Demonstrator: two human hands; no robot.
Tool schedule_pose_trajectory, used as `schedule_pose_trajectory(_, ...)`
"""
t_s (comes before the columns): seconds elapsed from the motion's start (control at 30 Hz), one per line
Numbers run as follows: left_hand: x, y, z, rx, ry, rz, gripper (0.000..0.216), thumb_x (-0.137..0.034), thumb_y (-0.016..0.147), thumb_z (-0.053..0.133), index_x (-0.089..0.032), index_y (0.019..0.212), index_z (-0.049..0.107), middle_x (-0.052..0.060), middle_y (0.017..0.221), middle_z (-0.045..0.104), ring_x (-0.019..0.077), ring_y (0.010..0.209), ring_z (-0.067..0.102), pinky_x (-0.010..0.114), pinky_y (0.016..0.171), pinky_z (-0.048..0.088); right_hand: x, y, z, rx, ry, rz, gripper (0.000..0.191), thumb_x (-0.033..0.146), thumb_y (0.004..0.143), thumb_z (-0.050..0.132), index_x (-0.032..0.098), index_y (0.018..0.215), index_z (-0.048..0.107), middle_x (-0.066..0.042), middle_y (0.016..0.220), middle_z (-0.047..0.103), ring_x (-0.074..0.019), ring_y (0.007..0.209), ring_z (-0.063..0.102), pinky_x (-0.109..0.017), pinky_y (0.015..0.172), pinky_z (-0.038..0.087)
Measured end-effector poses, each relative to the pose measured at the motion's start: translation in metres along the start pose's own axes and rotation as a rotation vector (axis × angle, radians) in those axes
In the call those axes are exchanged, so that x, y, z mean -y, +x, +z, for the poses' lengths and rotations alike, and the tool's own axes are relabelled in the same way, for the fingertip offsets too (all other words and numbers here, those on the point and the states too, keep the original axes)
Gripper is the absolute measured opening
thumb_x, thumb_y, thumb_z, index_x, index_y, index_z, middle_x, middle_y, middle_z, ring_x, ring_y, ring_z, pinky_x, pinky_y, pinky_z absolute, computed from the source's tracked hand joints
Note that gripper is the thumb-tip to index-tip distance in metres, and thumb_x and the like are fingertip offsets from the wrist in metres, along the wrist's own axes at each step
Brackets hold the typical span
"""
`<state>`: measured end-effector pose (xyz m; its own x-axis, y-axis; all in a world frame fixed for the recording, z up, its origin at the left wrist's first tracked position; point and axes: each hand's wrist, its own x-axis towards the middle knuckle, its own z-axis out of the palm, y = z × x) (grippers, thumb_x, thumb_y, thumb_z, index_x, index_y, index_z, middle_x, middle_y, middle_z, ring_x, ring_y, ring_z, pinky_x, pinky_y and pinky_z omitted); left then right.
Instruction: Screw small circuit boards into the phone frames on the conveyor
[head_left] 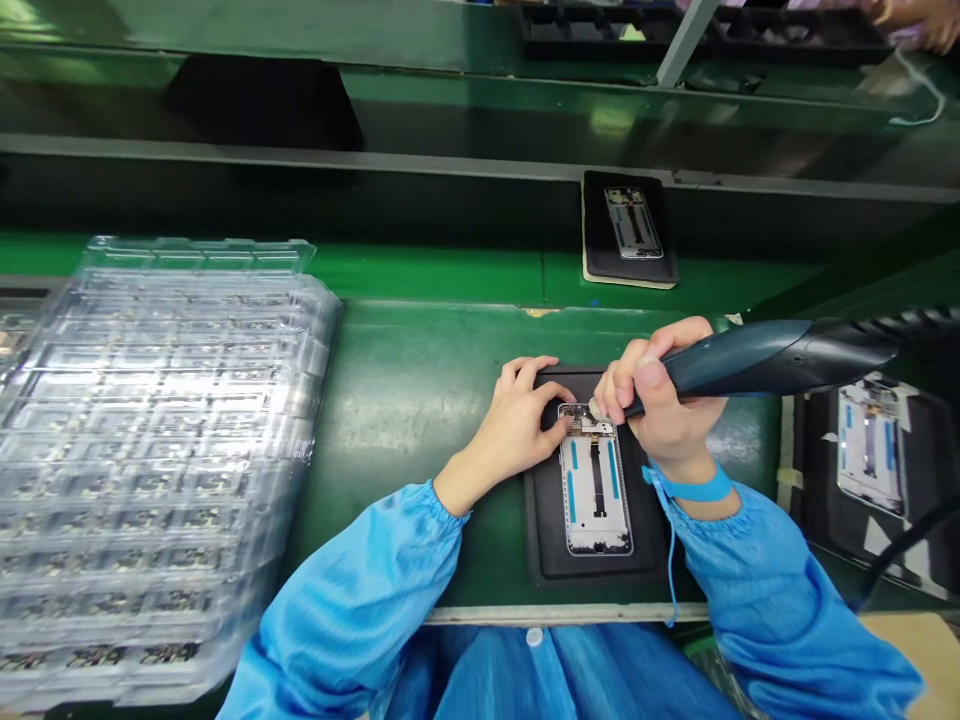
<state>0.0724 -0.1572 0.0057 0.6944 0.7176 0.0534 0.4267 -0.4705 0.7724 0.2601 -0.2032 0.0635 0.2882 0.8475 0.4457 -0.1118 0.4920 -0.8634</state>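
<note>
A phone mid-frame (621,515) with blue strips and a black flex cable lies on a black pad (551,545) in front of me. At its upper left corner, my left hand (517,420) grips the edge with thumb and index finger, the other fingers resting on the pad. My right hand (664,400) is wrapped round a dark electric screwdriver (765,358), tilted with its cord running off to the right. The tool's tip is hidden by my fingers, just over the frame's top end, where small parts of a circuit board show.
Stacked clear plastic trays (172,450) with small circuit boards fill the left. Another phone frame (634,224) lies on a dark pad at the back. A third phone frame (870,445) sits in a holder at right, near a black cable (911,540). Black bins (600,35) stand on the upper shelf.
</note>
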Motion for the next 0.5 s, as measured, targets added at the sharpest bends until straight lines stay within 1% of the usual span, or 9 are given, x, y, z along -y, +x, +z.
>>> schedule_pose_trajectory(0.2, 0.0016, -0.0016, 0.0000, -0.003, -0.001, 0.008, 0.024, -0.021, 0.115, 0.088, -0.028, 0.137, 0.093, 0.013, 0.193, 0.065, 0.0442, 0.183, 0.052, 0.081, 0.157, 0.052, -0.0007, -0.0031, -0.0025, 0.043, -0.026, 0.004, 0.029, 0.050, 0.121, 0.092, 0.039, 0.118, 0.065, 0.010, 0.075, 0.055, -0.0164, 0.042, 0.046, -0.036, 0.041, 0.049)
schedule_pose_trajectory(0.37, 0.0026, -0.0007, 0.0002, -0.004, -0.002, 0.015, 0.023, -0.021, 0.115, 0.087, -0.027, 0.137, 0.093, 0.014, 0.193, 0.065, 0.0444, 0.183, 0.052, 0.081, 0.158, 0.052, -0.0002, -0.0024, -0.0015, 0.040, -0.042, 0.005, 0.034, 0.054, 0.120, 0.093, 0.038, 0.115, 0.064, 0.011, 0.073, 0.055, -0.0154, 0.041, 0.045, -0.034, 0.041, 0.047)
schedule_pose_trajectory(0.5, 0.0013, -0.0017, 0.0014, -0.005, 0.001, 0.012, 0.024, -0.021, 0.115, 0.088, -0.027, 0.137, 0.093, 0.014, 0.192, 0.065, 0.0445, 0.183, 0.052, 0.081, 0.158, 0.052, 0.0003, -0.0032, 0.0007, 0.021, -0.049, 0.018, 0.038, 0.056, 0.119, 0.095, 0.037, 0.115, 0.062, 0.011, 0.074, 0.056, -0.0147, 0.042, 0.046, -0.033, 0.042, 0.050)
